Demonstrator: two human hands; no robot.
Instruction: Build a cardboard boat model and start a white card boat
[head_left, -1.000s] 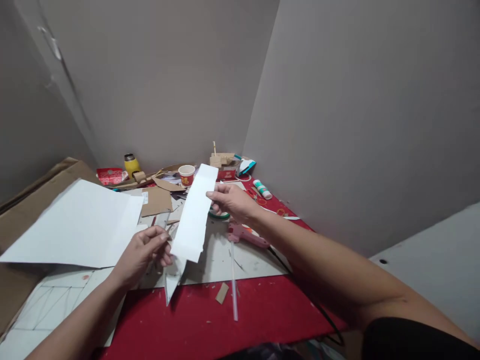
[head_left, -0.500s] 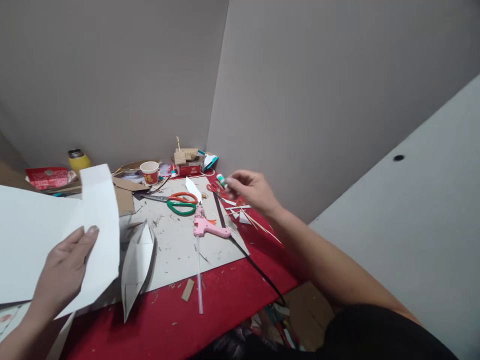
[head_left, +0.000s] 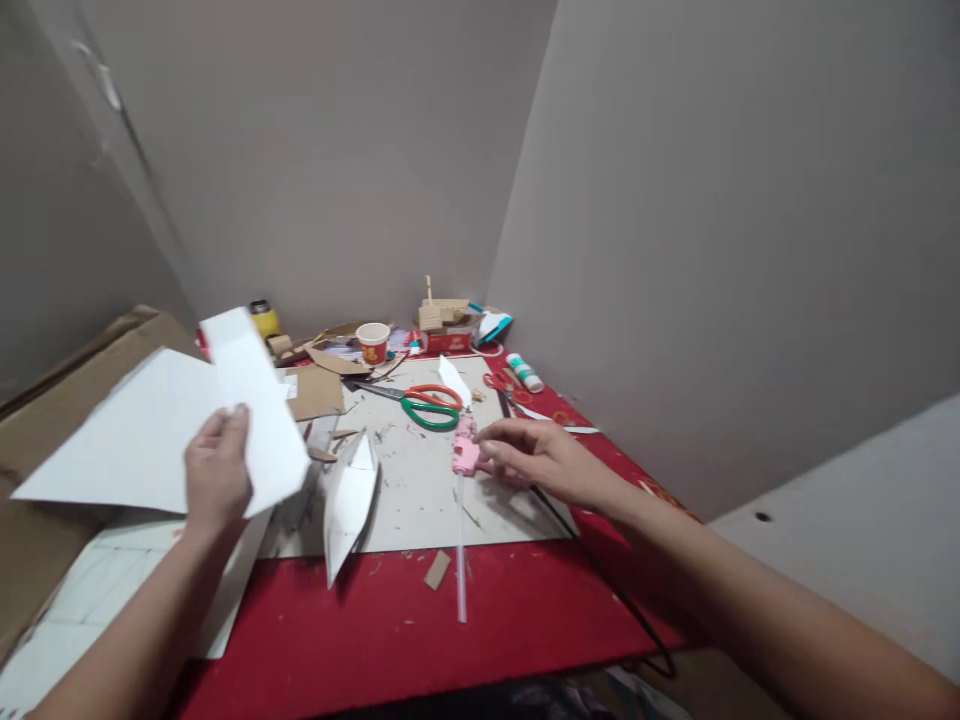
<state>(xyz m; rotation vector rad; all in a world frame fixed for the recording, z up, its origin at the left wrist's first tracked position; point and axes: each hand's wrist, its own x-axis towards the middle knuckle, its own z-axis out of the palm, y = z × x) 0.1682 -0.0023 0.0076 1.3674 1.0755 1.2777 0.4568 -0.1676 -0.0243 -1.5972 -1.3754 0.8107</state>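
My left hand (head_left: 217,470) pinches a large cut sheet of white paper (head_left: 262,420), held up over the left part of the table. Over the pink glue gun (head_left: 465,457) is my right hand (head_left: 536,457), its fingers apart at the gun's handle, which it partly hides. A clear glue stick (head_left: 461,560) sticks out of the gun toward the table's front. Between my hands stands a folded white paper boat shape (head_left: 352,505). Scissors with orange and green handles (head_left: 431,408) lie behind the gun on the pale board (head_left: 420,520).
At the back are a paper cup (head_left: 373,343), a yellow bottle (head_left: 265,320) and a cardboard model (head_left: 442,315). A green and white tube (head_left: 524,372) and red-handled scissors (head_left: 501,383) lie at the right. The black cord (head_left: 607,575) runs over the red table (head_left: 360,650). Cardboard (head_left: 45,460) stands left.
The view has turned left. My right hand has moved from beside the green and white tube to the glue gun's handle. The tube lies on the table. My left hand still holds the paper.
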